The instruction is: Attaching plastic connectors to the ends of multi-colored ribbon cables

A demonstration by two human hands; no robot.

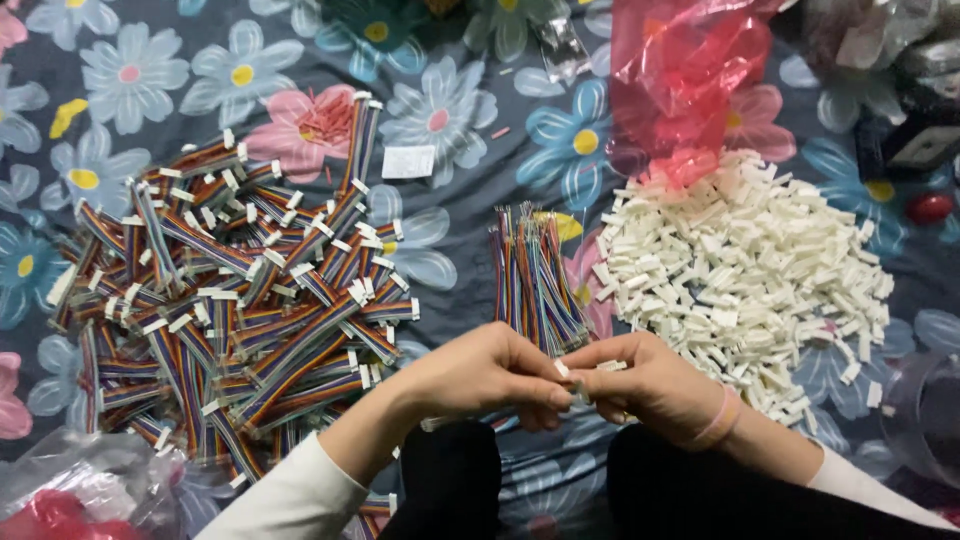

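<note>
Near the near edge of the flowered cloth (470,215), the left hand (480,372) and right hand (650,385) pinch a tiny white plug (562,369) on thin wires; it looks light, hard and slippery, best held by its sides.

What the left hand (490,372) and right hand (645,385) pinch between them is mostly covered by the fingers; only a small white connector (608,366) peeks out, and whether any wire runs into it is hard to tell. A clear container (925,415) is cut by the right edge. A clear bag with something red (60,500) is cropped at the bottom left, its contents blurred
</note>
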